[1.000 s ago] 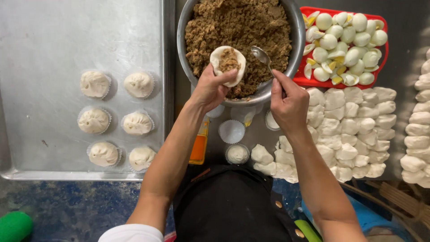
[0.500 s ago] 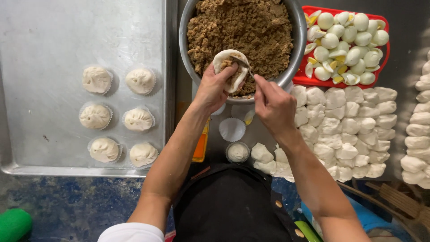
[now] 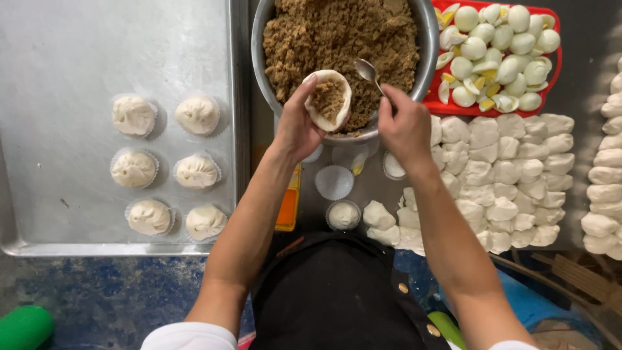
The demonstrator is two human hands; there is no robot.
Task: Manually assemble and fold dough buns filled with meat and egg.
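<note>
A round white dough wrapper (image 3: 328, 100), cupped open, holds brown minced filling. A metal spoon (image 3: 368, 70) tilts just beside it, bowl upward.

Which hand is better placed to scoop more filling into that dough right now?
Right hand: it holds the spoon over the bowl of filling. Left hand is cupping the dough wrapper.

My left hand (image 3: 295, 123) cups a filled dough wrapper (image 3: 328, 99) over the metal bowl (image 3: 427, 61) of minced filling (image 3: 337, 32); my right hand (image 3: 403, 123) holds a spoon (image 3: 367, 69). Six pleated buns (image 3: 197, 115) sit on the tray (image 3: 65, 52).
</note>
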